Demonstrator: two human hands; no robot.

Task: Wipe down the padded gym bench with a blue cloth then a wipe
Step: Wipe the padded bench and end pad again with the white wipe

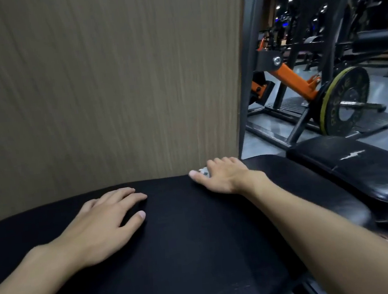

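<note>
Black upholstery fills the lower half of the head view: the padded gym bench [185, 232] runs from the near edge to a wood-grain wall panel [108, 84].

**Left hand** [100, 226]: lies flat on the pad, fingers straight and spread, holding nothing.

**Right hand** [225, 176]: reaches the far edge of the pad, its fingers curled down over a small white wad, judged to be the wipe [203, 171]. The thumb lies alongside the wad. No blue cloth is in view.

**Surroundings:** a second, cracked bench pad [360, 171] lies to the right. Behind it stand an orange machine arm [294, 79] and a yellow-rimmed weight plate [345, 100].

**Handling:**
- The wipe is probably light, limp and perhaps damp, so it would bunch up or slip free if only pinched. It is best held under flattened fingers and pressed into the surface.
- The bench cover looks smooth and should give slightly under pressure.
- The bench itself looks heavy and needs no lifting; the flat left hand should be enough to brace against it.
- The far edge by the wall is probably the hardest part to reach.
</note>
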